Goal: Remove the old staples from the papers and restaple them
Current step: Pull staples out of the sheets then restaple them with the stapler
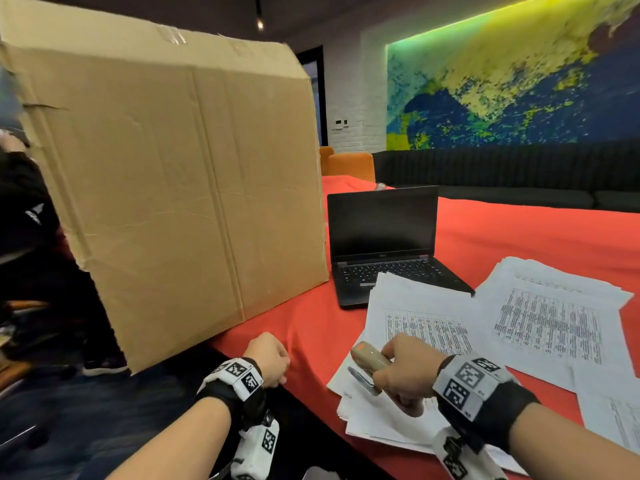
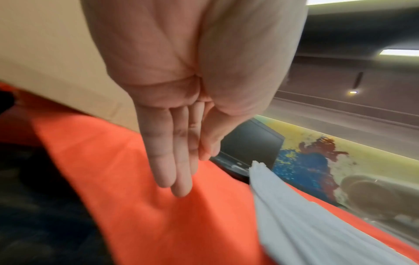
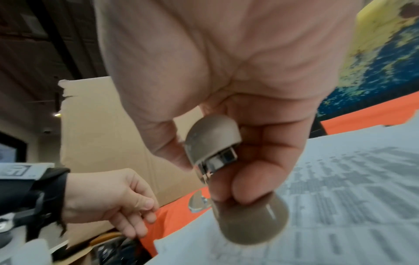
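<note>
My right hand grips a beige stapler with a metal underside, held over the near left corner of a stack of printed papers. In the right wrist view the fingers curl round the stapler above the printed sheet. My left hand is empty and rests at the table's front edge on the red cloth, left of the papers. The left wrist view shows its fingers fairly straight over the cloth, with the paper stack's edge to their right.
A big cardboard box stands on the table's left part, right behind my left hand. An open black laptop sits behind the papers. More printed stacks lie at the right and near right. The table's near edge drops off by my wrists.
</note>
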Demonstrator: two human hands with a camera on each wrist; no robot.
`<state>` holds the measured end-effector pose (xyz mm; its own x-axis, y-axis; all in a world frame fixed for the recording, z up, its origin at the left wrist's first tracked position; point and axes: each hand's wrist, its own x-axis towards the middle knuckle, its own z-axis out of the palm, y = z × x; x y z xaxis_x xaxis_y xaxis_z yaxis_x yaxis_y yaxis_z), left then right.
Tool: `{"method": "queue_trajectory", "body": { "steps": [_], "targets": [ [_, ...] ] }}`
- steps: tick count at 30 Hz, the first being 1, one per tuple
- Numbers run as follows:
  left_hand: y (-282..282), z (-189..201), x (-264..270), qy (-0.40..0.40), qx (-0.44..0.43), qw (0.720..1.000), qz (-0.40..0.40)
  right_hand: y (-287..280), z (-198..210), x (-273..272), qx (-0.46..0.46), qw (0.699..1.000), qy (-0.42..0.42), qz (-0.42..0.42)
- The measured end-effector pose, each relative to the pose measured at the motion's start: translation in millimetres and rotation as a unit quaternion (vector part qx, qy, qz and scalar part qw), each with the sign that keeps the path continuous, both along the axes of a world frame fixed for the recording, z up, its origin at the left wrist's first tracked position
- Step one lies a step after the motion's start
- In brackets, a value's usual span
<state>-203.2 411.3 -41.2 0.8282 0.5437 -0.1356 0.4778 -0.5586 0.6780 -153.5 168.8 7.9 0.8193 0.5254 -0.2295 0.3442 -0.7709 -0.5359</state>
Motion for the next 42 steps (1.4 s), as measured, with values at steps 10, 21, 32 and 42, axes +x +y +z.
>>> {"method": "queue_trajectory", "body": {
  "steps": [10,21,32,42],
  "targets": [
    [-128.7,55.9,68.4,0.018,0.019,0.971,-0.236,-139.6,-5.3,41.7,0.066,0.977,0.013,-0.203],
    [-358.6,26.6,149.6,0.086,0.243,0.829,-0.496,-383.5,-40.8,18.9,0.074,0.863,-0.004,-0.5],
    [-416.1,26.2,174.7,0.135,0.213,0.865,-0.433,-437.4,-17.5,26.7,-0.193,0.858,-0.154,-0.451],
    [-412.1,13.0,158.2,0.099,0.026,0.945,-0.312,-387.6,-24.9,31.4,-0.145,0.925,0.004,-0.35]
  ]
}}
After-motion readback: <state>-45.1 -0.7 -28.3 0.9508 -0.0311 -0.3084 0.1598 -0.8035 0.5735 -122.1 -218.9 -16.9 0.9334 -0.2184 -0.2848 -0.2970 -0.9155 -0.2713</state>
